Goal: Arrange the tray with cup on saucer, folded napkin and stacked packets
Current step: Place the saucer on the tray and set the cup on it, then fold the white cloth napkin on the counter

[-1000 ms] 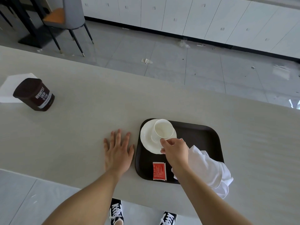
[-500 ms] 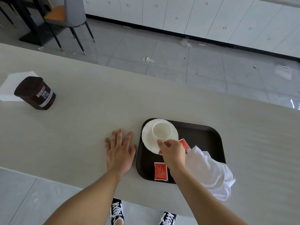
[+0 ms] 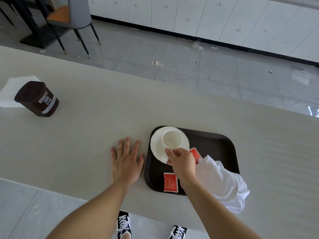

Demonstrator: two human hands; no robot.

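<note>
Your right hand (image 3: 182,162), still pinching the cup (image 3: 172,139) on the saucer (image 3: 156,149), has uncovered a second red packet (image 3: 195,154) just beside it, so both packets await stacking while your left hand (image 3: 126,163) lies spread on the tabletop (image 3: 103,131).

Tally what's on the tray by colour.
White: 3 – cup, saucer, napkin
Red: 2 – packet, packet
Total: 5
</note>
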